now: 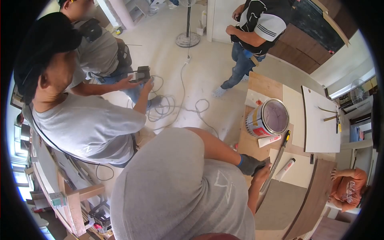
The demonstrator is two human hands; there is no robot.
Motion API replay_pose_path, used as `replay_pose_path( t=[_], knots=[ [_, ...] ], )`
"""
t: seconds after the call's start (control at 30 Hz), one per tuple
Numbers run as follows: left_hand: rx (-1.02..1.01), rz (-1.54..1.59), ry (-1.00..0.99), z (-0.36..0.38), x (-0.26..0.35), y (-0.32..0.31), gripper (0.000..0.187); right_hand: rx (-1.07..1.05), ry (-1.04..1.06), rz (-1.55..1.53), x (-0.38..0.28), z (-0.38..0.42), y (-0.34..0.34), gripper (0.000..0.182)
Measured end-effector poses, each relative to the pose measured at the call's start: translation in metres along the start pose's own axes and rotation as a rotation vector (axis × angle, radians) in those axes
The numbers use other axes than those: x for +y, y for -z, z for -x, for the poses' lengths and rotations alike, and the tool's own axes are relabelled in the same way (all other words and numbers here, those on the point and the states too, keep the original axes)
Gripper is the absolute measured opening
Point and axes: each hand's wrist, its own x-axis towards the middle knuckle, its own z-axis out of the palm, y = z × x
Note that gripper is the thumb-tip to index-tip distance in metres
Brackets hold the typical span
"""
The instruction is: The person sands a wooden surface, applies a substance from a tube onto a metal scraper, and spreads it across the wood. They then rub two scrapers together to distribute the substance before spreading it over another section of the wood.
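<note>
My left hand, in a dark glove with a blue cuff, is closed at the workbench's near edge. My right hand, bare, is closed against it; what the fingers hold is too small to make out. Just beyond both hands, a long, narrow curved tool with a yellow and black handle lies along the bench. A white tube with a dark cap rests on a pale sheet. Above it in the view are another white tube and an open can of pinkish-grey paste.
Two people stand at left, the nearer holding a dark device. Another person stands at the top, and one in orange at right. Cable coils lie on the floor. A white panel lies at right.
</note>
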Motion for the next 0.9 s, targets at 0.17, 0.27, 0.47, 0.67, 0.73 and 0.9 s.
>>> replay_pose_path(
  t=[0.17, 0.27, 0.47, 0.67, 0.73, 0.9],
  knots=[
    [0.135, -0.066, 0.279, 0.011, 0.046, 0.021, 0.053, 0.075, 0.084, -0.004, -0.017, 0.008, 0.016, 0.066],
    [-0.016, 0.046, 0.395, 0.017, 0.078, 0.042, 0.056, -0.003, 0.358, 0.194, -0.026, 0.020, 0.016, 0.060],
    [-0.046, -0.005, 0.262, -0.009, 0.011, -0.007, 0.060, -0.012, 0.230, -0.012, -0.023, 0.015, 0.011, 0.061],
    [-0.137, 0.012, 0.291, 0.019, 0.050, 0.026, 0.058, 0.017, 0.086, -0.063, 0.007, 0.001, 0.013, 0.067],
    [-0.074, -0.003, 0.232, 0.018, 0.041, 0.021, 0.058, -0.001, 0.110, -0.067, 0.007, 0.002, 0.014, 0.067],
    [-0.042, -0.034, 0.178, 0.013, 0.019, 0.010, 0.056, 0.038, 0.149, -0.054, 0.008, 0.005, 0.010, 0.074]
  ],
)
